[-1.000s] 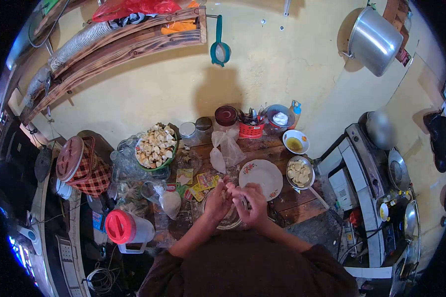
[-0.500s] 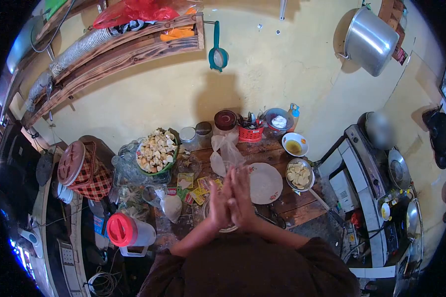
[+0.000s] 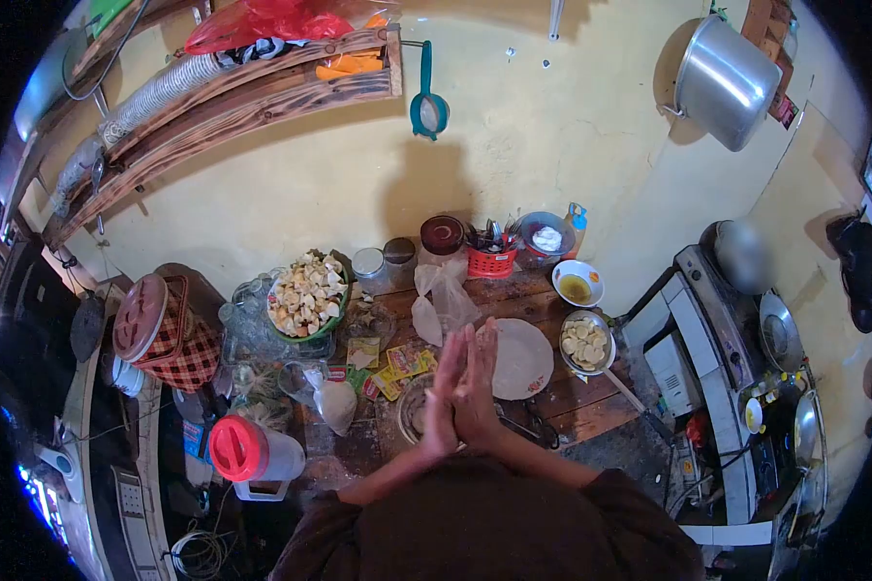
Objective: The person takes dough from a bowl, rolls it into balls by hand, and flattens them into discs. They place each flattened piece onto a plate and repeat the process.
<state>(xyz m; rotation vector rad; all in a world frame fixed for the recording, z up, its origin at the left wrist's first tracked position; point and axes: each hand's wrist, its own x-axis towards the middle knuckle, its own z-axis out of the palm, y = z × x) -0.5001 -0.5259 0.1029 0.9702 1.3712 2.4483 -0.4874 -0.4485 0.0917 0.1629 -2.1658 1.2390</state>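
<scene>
My left hand (image 3: 441, 402) and my right hand (image 3: 475, 397) are pressed palm to palm, fingers stretched forward. Whatever lies between the palms, if anything, is hidden. Beneath my left hand is a round bowl (image 3: 411, 412), partly covered by the hands. A large white plate (image 3: 523, 358) with a floral rim lies just beyond my right hand. Farther right stands a long-handled pan (image 3: 585, 342) holding pale, flattened round pieces. Yellow seasoning packets (image 3: 403, 362) and a clear plastic bag (image 3: 446, 300) lie ahead and to the left.
Left on the wooden table (image 3: 601, 416) are a green basket of cut pale chunks (image 3: 307, 295), a bag of white powder (image 3: 336, 405) and a red-lidded jug (image 3: 252, 450). Behind stand jars, a red cutlery basket (image 3: 491, 261) and a small bowl of yellowish liquid (image 3: 577, 284). A stove (image 3: 717, 300) is at right.
My pressed hands have shifted slightly right and turned a little, palms still together. More of the bowl beneath them shows now. The things on the table have stayed put.
</scene>
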